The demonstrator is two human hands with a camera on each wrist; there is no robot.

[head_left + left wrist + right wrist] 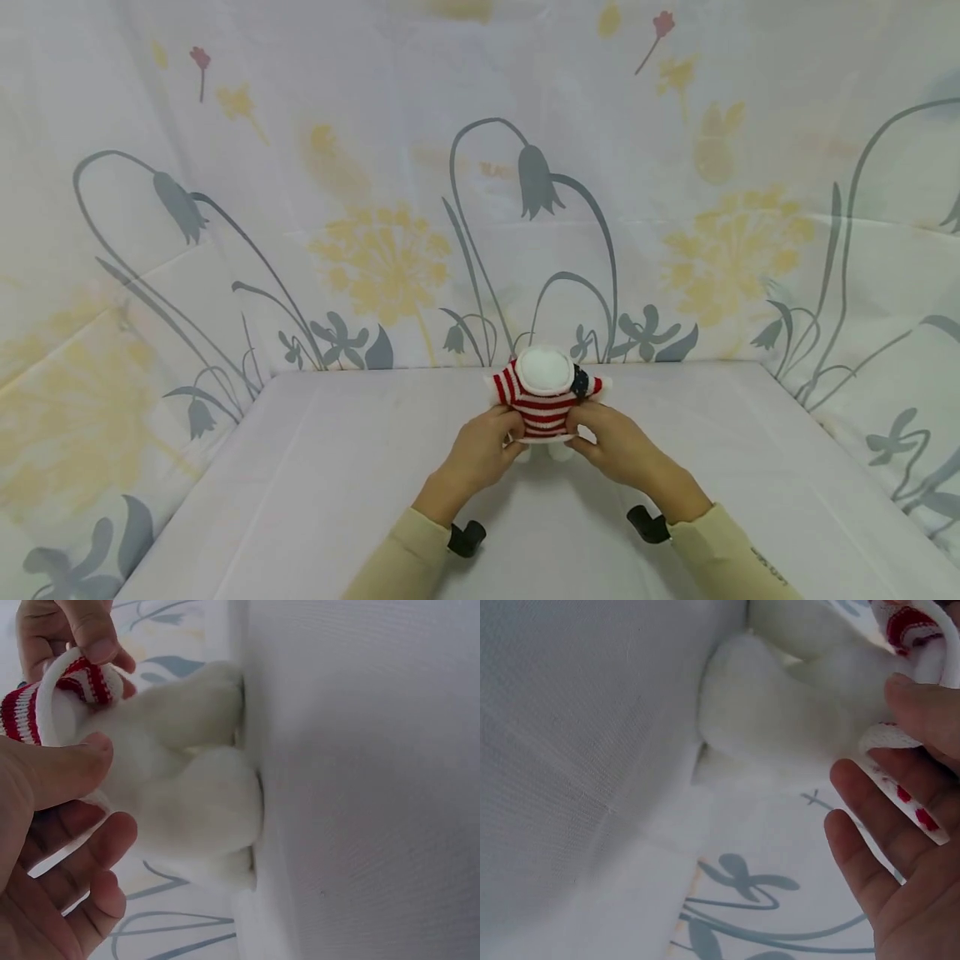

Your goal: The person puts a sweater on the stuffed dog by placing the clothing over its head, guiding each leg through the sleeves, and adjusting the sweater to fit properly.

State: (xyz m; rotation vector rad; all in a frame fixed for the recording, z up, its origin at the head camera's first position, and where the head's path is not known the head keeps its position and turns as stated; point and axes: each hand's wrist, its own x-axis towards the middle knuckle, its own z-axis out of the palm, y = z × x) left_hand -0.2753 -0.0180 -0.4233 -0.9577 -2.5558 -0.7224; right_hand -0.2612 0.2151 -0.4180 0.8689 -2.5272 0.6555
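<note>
Toy: white plush toy (545, 372) stands upright on the table (300, 467), mid-table, near the back wall; feet touch the cloth.
Clothing: red/white striped sweater (542, 407) on its body, w/ a dark patch at the R shoulder.
L hand: left hand (480, 454) at the toy's L side, thumb & fingers curled, pinching the sweater hem.
R hand: right hand (617, 448) at the toy's R side, thumb & fingers pinching the hem too.
Wrist views: white hem band pulled out from the plush body between thumb & fingers on both sides; legs bare white below it.
Sleeves: beige sleeves (408, 554) on both arms, black wrist mounts under them.
Backdrop: floral curtain (390, 250) behind & at both sides, grey stems, yellow blooms.
</note>
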